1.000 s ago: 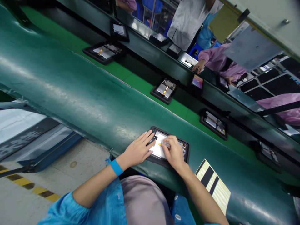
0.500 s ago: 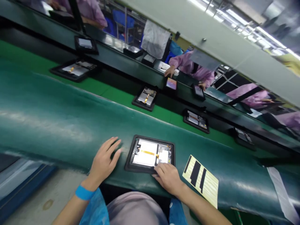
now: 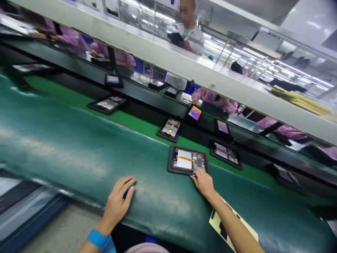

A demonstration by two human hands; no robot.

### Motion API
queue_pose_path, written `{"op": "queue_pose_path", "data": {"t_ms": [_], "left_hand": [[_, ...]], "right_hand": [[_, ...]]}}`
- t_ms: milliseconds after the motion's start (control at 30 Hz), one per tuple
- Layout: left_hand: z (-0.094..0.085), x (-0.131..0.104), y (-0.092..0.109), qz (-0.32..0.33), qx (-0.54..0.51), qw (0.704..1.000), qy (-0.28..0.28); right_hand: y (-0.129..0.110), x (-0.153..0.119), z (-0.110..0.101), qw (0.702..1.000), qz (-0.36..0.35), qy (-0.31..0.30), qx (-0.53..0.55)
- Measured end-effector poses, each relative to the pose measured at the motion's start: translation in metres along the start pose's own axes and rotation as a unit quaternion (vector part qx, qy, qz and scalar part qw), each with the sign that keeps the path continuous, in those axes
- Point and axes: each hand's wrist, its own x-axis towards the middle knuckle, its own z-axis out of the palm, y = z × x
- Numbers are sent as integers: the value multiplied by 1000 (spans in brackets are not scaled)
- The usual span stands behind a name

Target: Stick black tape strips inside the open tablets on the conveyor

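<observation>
At the far side of the green mat, an opened tablet [image 3: 184,160] lies in a black tray with its battery, an orange flex cable and a circuit board exposed. My right hand [image 3: 203,183] grips the near edge of this tray, thumb below and fingers above. My left hand [image 3: 117,202], wearing a blue wristband [image 3: 97,238], hovers low over the mat with nothing visible in it. Its fingers are stretched out and the thumb stands apart. Beneath my right forearm lies a pale yellow sheet [image 3: 216,221] with black strips, partly hidden by the arm.
Beyond the mat's edge runs a green conveyor [image 3: 142,123] carrying more opened tablets, such as one [image 3: 170,129] straight ahead and another [image 3: 226,154] to its right. Lit-screen tablets [image 3: 195,113] stand behind it. Co-workers in pink sleeves [image 3: 201,95] sit opposite, below a white beam [image 3: 158,49].
My right hand has pushed the tablet in its tray away from me toward the conveyor. My left hand stays near the front edge. The view has tilted upward.
</observation>
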Motion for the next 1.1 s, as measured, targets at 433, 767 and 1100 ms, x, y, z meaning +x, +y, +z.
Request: {"op": "queue_pose_path", "data": {"t_ms": [433, 767, 1100], "left_hand": [[2, -1, -1, -2, 8, 1000, 17], [0, 1, -2, -19, 3, 1000, 21], [0, -2, -12, 13, 11, 1000, 18]], "right_hand": [[59, 54, -3, 993, 110, -21, -45], [4, 145, 4, 984, 174, -27, -20], [-27, 197, -3, 988, 118, -97, 11]]}}
